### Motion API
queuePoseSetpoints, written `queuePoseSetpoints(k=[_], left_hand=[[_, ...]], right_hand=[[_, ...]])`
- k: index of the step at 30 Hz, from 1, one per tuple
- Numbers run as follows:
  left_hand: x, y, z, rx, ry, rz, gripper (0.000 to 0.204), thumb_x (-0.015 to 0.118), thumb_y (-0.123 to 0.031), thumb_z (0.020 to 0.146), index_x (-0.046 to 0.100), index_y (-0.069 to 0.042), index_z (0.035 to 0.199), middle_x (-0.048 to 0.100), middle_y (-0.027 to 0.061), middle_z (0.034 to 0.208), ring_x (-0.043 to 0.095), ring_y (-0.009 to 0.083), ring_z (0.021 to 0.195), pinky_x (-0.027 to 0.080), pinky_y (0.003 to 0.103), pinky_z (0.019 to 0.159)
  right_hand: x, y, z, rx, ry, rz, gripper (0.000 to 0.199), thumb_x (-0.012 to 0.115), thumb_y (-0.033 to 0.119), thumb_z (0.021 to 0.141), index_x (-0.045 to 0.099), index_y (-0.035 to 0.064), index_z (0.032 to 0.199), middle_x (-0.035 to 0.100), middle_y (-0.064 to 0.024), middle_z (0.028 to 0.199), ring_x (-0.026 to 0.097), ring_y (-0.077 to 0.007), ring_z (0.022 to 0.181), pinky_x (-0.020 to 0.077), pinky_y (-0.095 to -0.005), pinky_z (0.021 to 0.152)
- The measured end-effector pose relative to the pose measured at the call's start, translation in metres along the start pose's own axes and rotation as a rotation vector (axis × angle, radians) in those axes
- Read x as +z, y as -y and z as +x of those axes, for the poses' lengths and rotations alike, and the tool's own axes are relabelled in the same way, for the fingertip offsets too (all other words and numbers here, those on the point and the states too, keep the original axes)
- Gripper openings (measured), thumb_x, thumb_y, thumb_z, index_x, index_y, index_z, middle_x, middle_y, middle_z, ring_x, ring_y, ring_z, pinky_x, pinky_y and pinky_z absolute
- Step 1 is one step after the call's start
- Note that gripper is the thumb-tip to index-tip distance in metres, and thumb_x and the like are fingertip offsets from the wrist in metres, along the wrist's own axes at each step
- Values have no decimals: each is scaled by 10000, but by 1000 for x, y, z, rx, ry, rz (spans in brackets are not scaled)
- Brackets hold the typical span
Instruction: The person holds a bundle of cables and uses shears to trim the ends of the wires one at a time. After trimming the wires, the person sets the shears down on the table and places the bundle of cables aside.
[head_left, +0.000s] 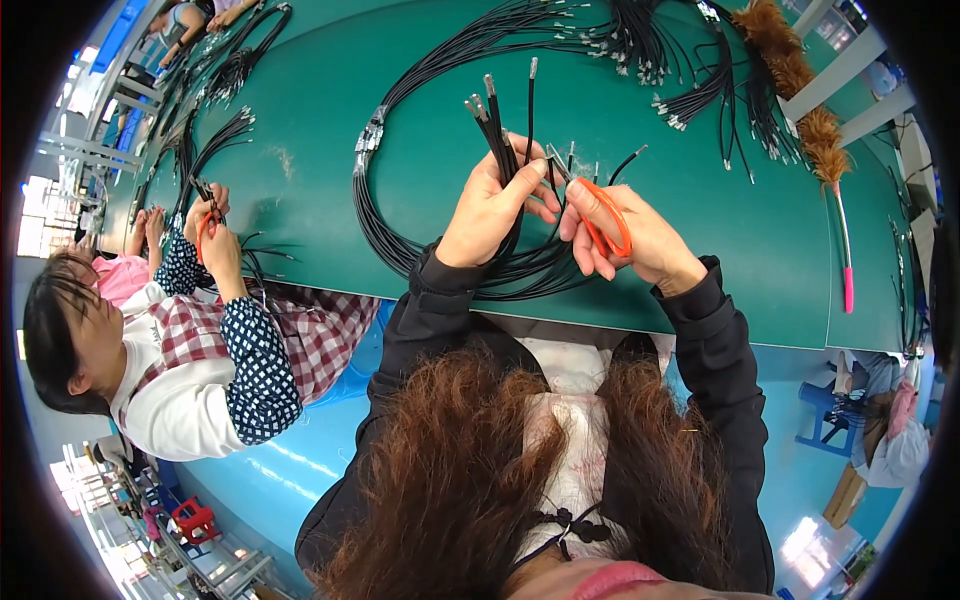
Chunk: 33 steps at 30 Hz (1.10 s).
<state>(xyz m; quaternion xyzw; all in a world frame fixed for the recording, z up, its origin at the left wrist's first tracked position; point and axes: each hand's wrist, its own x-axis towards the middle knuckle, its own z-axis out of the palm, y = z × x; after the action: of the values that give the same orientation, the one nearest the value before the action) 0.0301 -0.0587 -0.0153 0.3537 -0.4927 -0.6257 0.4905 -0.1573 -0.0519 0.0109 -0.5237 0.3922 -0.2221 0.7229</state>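
Observation:
My left hand [492, 205] grips a bundle of black cables [497, 125] whose metal-tipped ends stick up past my fingers. The rest of that bundle loops in a wide coil [385, 215] on the green table [330, 90]. My right hand [640, 235] holds small scissors with an orange handle [608, 215], their blades pointing left toward the cable ends beside my left thumb. The two hands almost touch above the table's near edge. My dark sleeves come in from below.
More black cable bundles [640, 45] lie at the far side. A brown feather duster with a pink handle [815, 130] lies at the right. A co-worker's hands [212, 225] at my left hold cables and an orange tool.

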Motion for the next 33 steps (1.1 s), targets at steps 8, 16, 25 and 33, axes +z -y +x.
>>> queuePoseSetpoints(k=[8, 16, 25, 33], left_hand=[[1, 5, 3, -11, -25, 8, 170, 488, -145, 941, 442, -10, 1033, 570, 121, 915, 600, 167, 691, 514, 279, 591], [1, 8, 4, -11, -33, 18, 187, 498, -153, 938, 448, -5, 1040, 568, 116, 904, 600, 164, 686, 517, 274, 593], [-4, 11, 9, -26, -57, -33, 194, 526, -144, 926, 459, -5, 1044, 580, 109, 895, 608, 154, 689, 515, 264, 598], [-8, 11, 9, -87, -54, -78, 189, 565, -152, 912, 484, -24, 1025, 607, 102, 920, 610, 154, 734, 497, 260, 644]], right_hand=[[-5, 0, 1, 3, 9, -30, 534, 485, 518, 913, 551, 16, 744, 555, -70, 494, 444, -77, 329, 328, -193, 344], [-7, -5, 4, -12, -21, -67, 497, 461, 456, 945, 539, 23, 715, 531, -48, 456, 418, -60, 305, 307, -186, 315], [-12, -6, 12, -27, -40, -160, 516, 454, 473, 942, 546, 18, 717, 533, -48, 466, 431, -71, 322, 325, -190, 335], [-19, -9, 2, -49, 0, -60, 562, 419, 510, 941, 550, 11, 717, 547, -73, 497, 454, -103, 352, 364, -203, 376]])
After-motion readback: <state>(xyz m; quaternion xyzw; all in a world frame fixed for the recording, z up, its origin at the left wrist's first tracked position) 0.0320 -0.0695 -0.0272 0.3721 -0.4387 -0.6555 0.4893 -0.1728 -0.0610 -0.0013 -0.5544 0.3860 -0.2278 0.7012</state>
